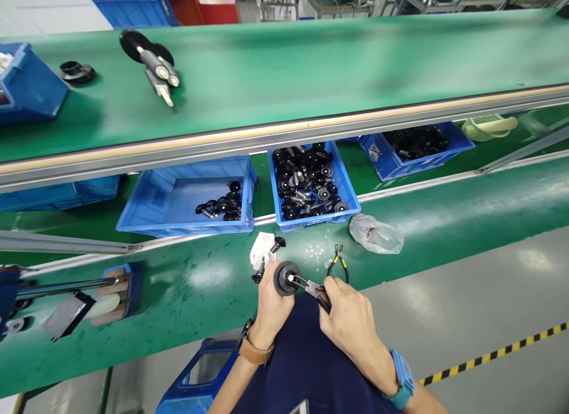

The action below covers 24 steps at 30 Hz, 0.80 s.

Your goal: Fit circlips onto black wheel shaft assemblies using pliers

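Observation:
My left hand (272, 298) is closed around a black wheel-like part (284, 279) with a pale shaft tip at its centre. In my right hand (349, 315) is a pair of circlip pliers (313, 288), gripped by dark handles, its thin tips at the shaft. A second pair of pliers (339, 263), with yellow and black handles, lies just beyond the right hand. Several small pale rings (315, 251) are scattered on the green bench beside it. Past my left hand lie a white glove (262, 248) and a small black part with a grey shaft (278, 244).
Two blue bins (186, 227) (317, 220) holding black parts stand along the bench's back. A clear plastic bag (377, 235) lies right of them. A green raised belt (333, 70) runs across above, bearing black and grey parts (157, 64). A blue-based fixture (128, 295) sits left.

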Available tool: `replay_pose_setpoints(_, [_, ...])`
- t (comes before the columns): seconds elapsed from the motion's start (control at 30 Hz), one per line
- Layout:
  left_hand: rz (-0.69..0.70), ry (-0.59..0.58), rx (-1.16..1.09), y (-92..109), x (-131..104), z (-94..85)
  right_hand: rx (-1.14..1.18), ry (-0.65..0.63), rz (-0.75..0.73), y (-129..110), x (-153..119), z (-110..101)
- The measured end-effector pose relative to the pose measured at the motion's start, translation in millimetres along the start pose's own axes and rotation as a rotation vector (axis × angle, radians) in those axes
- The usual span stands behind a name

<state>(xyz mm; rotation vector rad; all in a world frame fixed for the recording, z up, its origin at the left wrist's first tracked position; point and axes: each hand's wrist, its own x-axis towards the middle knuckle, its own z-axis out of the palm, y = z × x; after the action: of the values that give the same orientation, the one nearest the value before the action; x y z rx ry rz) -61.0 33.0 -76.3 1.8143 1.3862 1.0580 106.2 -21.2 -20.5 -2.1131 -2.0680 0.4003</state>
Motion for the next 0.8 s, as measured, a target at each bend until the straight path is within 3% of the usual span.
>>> replay_pose_setpoints(0.33, [-0.02, -0.001, -0.005, 0.5, -0.3, -2.0, -0.034, 0.063, -0.052, 2.4, -0.1, 11.3])
replay_pose_setpoints(0.6, [0.088, -0.342, -0.057, -2.7, 7.6, -19.9, -0.05, 0.101, -0.145, 23.9, 7.5, 2.0])
replay_pose_setpoints(0.7, [0.131, -0.296, -0.073, -6.1, 5.3, -17.9, -0.047, 0.057, -0.131, 24.1, 7.0, -0.3])
replay_pose_setpoints(0.8, [0.156, -0.134, -0.075, -6.2, 2.4, -11.3, -0.019, 0.008, -0.078, 15.3, 3.0, 1.5])
